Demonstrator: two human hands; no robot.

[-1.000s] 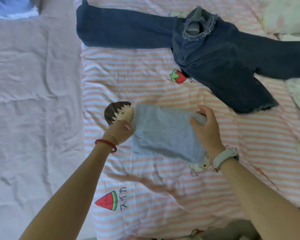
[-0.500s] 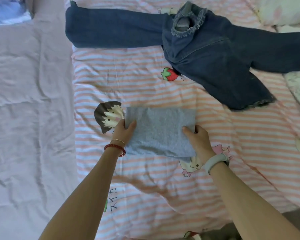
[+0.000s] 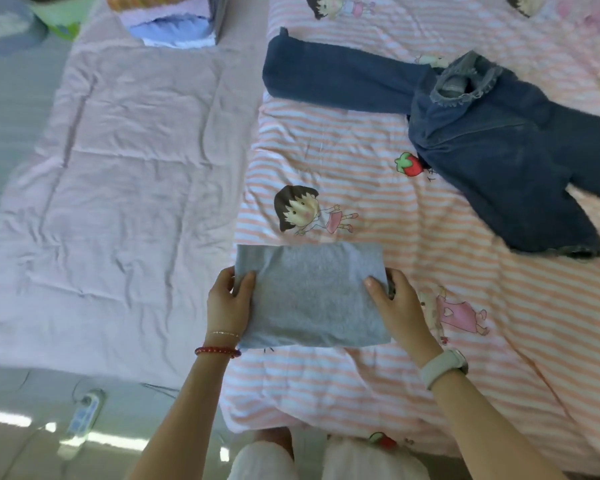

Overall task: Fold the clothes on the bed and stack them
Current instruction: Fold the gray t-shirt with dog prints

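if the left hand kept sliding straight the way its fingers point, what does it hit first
The left hand grips the folded grey garment and points up the bed. Past the garment's edge, it would probably first cross the cartoon girl print on the striped quilt; the denim jacket lies rightward.

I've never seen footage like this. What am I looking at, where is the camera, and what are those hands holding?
There is no machine here: a person wears a camera on the head, looking down at their own arms. The left hand and right hand each grip one side of a folded grey garment, thumbs on top. Under it is a pink striped quilt printed with cartoon figures. Further away on the quilt lies a dark blue denim jacket, spread out and not yet folded. To the left is a plain pale pink sheet.
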